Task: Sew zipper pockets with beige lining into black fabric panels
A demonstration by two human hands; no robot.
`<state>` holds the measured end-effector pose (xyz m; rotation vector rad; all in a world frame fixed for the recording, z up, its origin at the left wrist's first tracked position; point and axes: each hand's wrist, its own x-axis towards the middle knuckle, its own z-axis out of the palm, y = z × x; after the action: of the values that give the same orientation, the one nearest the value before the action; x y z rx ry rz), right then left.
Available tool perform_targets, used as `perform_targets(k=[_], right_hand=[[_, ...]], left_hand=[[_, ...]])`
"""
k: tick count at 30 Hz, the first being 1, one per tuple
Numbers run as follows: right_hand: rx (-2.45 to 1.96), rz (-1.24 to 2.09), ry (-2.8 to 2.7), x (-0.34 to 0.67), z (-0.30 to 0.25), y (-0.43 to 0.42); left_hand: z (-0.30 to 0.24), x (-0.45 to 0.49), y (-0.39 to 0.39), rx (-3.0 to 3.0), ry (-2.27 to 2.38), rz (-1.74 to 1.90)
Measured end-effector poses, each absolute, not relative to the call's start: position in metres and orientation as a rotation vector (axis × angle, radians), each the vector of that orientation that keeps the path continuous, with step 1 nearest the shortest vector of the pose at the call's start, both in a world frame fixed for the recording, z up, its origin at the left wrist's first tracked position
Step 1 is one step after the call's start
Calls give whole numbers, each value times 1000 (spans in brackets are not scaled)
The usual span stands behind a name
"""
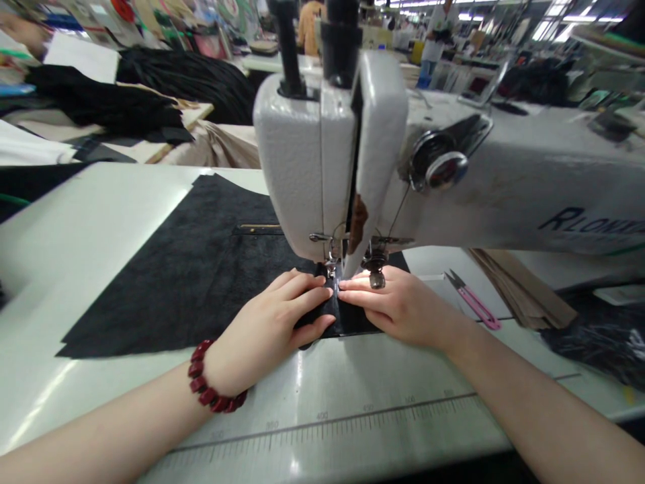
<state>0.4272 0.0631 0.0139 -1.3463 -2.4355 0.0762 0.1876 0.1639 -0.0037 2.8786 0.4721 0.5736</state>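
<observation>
A large black fabric piece (166,269) lies flat on the sewing table, partly under the head of a white sewing machine (297,154). A narrow slot with a zipper (256,229) shows in it. My left hand (282,306), with a dark red bead bracelet (207,386) at the wrist, lies on the fabric left of the presser foot (331,269), fingers stretched out. To the right of the foot, my right hand (398,302) presses on the fabric with its fingers extended. Both sets of fingertips nearly meet in front of the needle area. The needle tip itself is hard to make out.
Pink thread snips (474,299) lie right of my right hand, beside brown strips (524,289) and a dark plastic bag (599,336). A printed ruler scale (322,427) runs along the table front. Black fabric heaps (186,81) and people stand farther back.
</observation>
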Motion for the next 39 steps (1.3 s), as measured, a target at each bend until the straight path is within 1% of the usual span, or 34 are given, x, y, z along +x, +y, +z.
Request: perform_targets(k=[9, 17, 25, 39], right_hand=[[-1376, -28, -2283, 431, 8, 62], [-1359, 63, -2383, 423, 12, 64], [-1365, 137, -2349, 424, 12, 63], [-1376, 106, -2354, 424, 8, 62]], left_hand=[[-2, 188, 163, 2899, 429, 613], [-2, 189, 163, 2903, 400, 668], [-1, 189, 164, 2888, 383, 661], [-6, 189, 165, 2892, 381, 648]])
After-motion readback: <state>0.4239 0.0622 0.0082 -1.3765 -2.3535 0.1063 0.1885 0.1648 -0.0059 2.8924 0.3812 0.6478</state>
